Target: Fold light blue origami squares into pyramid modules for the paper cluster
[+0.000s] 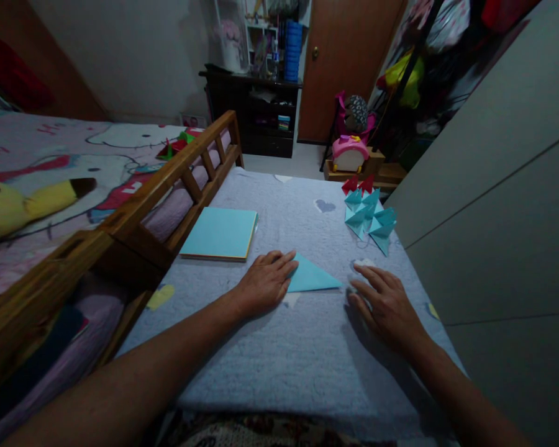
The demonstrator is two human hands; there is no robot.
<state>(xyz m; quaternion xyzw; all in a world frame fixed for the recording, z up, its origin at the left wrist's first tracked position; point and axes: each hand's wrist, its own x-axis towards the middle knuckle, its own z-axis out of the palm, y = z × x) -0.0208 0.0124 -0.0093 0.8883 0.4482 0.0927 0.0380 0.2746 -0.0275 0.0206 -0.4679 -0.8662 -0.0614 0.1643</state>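
Note:
A light-blue sheet of origami paper (pixel 313 276), folded to a triangle, lies flat on the cloth-covered surface (pixel 279 366). My left hand (pixel 268 279) rests flat over its left part with the fingers stretched out, hiding that end. Just off the paper's right tip hovers my right hand (pixel 386 304), fingers apart and holding nothing. Beyond my left hand sits a stack of square origami paper (pixel 221 233), light blue on top. At the far right several folded light-blue paper pieces (pixel 370 217) stand together, with red folded paper (pixel 358 185) behind them.
A wooden bed rail (pixel 168 180) borders the left side, and a yellow plush toy (pixel 37 205) lies on the bed past it. A pale cabinet panel (pixel 507 248) rises close on the right. Beyond the far edge are a pink toy case (pixel 349 153) and a dark cabinet (pixel 256 115).

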